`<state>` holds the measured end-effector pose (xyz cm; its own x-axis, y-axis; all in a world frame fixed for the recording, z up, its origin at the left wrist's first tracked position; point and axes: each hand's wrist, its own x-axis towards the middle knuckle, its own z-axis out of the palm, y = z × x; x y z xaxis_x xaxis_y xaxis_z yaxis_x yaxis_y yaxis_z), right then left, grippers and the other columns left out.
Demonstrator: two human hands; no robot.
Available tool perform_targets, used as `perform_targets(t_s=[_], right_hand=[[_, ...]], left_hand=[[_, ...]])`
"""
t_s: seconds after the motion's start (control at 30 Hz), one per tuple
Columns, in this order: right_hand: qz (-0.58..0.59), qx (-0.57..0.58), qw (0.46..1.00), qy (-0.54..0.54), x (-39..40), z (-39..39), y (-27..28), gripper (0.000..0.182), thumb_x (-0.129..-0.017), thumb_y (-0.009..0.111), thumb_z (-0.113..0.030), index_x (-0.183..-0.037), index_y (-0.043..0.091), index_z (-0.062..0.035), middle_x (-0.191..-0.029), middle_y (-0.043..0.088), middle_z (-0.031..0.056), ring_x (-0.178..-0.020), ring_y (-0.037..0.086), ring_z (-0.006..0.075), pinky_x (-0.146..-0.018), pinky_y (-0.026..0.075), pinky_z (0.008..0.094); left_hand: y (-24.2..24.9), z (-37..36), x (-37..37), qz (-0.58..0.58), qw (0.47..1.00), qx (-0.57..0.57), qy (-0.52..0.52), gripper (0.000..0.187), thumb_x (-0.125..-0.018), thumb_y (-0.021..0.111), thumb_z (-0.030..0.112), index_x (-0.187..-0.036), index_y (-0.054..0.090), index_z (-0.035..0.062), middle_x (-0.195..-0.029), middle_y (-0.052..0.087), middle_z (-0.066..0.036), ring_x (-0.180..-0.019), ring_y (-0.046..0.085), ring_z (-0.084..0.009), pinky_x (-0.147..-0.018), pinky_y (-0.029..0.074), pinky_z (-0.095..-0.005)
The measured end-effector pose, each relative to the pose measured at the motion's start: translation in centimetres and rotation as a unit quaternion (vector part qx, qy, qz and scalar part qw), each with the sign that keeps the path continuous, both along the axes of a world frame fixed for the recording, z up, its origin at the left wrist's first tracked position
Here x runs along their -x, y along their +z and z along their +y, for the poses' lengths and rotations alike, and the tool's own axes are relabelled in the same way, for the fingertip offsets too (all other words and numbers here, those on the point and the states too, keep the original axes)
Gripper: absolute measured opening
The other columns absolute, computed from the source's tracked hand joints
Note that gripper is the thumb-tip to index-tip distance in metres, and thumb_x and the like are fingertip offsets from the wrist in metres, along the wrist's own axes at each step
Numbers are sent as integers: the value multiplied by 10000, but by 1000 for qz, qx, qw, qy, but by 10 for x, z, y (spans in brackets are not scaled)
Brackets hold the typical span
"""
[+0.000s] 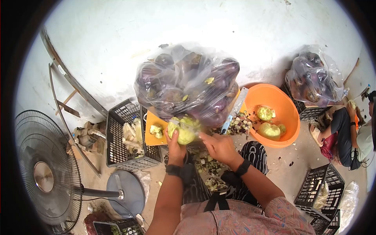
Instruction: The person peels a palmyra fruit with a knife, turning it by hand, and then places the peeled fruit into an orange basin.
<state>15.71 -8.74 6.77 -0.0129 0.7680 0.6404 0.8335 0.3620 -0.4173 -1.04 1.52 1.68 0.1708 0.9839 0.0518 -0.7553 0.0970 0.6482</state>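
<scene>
Through the head camera I had the pale, peeled vegetable (pixel 184 133) between my two hands, above my lap and just in front of the big clear bag (pixel 176 78) of dark purple produce. My left hand (pixel 176 148) was wrapped around its near left side, thumb up, cradling it. My right hand (pixel 222 149) was closed, I judged, on the handle of a thin blade (pixel 188 125) lying across the upper face; motion blur and the fingers hid the grip itself, and I couldn't tell how deep the edge sat. Working well here called for a shallow blade angle, short strokes following the curve, and the left fingertips kept low and out of the edge's line. Turning the vegetable in the left palm would have served better than reaching around it, and a light, firm hold mattered, since the bare flesh was probably slick. As for pose, the left forearm rose nearly straight from my body, while the right came in slantwise from the lower right, wrist fairly level and index finger pointing toward the vegetable. More peeled vegetables (pixel 269 131) lay in the orange basin (pixel 293 125) to my right, and peelings (pixel 209 164) littered the floor between my legs.
</scene>
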Motion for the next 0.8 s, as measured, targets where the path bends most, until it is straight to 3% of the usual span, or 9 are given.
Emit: perform_targets(t_s=[0.1, 0.2, 0.27, 0.4, 0.47, 0.8], right_hand=[[-19, 13, 1000, 6, -2, -6, 5, 352, -842, 648, -162, -1193, 662, -169, -629, 571, 84, -539, 578, 284, -497, 462, 394], [-36, 6, 999, 4, -3, -3, 9, 338, -851, 647, -195, -1189, 660, -187, -621, 543, 74, -513, 559, 274, -473, 445, 397], [-39, -1, 999, 10, -4, -1, 10, 323, -861, 646, -224, -1184, 657, -203, -621, 526, 70, -494, 541, 273, -456, 432, 403], [-42, 2, 999, 14, -5, -3, 11, 316, -864, 643, -227, -1178, 660, -198, -621, 519, 68, -481, 530, 273, -447, 423, 405], [-43, 3, 999, 10, -3, -2, 12, 313, -866, 641, -229, -1176, 661, -198, -621, 519, 70, -481, 531, 272, -447, 423, 404], [-81, 11, 997, -10, 8, 18, 12, 380, -840, 633, -199, -1220, 631, -218, -687, 556, 77, -542, 572, 277, -473, 450, 397]], left_hand=[[-2, -1, 0, 25, 1000, -9, 14, 493, -897, 599, 72, -1332, 376, 133, -1249, 512, -86, -1130, 526, -232, -954, 469, -393], [-4, 1, 1, 73, 996, -54, 17, 537, -906, 578, 98, -1384, 337, 135, -1293, 491, -103, -1183, 516, -265, -983, 462, -445], [3, -3, 0, 44, 999, -19, 20, 581, -842, 638, 37, -1349, 363, 114, -1252, 505, -94, -1140, 517, -227, -961, 462, -386], [6, -6, -2, 53, 998, -31, 28, 584, -848, 639, 49, -1356, 358, 110, -1249, 505, -97, -1134, 521, -227, -962, 463, -385], [1, -3, -1, 77, 996, -44, 21, 535, -907, 576, 94, -1385, 338, 129, -1276, 502, -101, -1165, 525, -263, -988, 457, -417], [6, -5, -2, 47, 998, -27, 19, 528, -881, 623, 97, -1340, 363, 107, -1237, 507, -96, -1127, 525, -229, -955, 471, -383]])
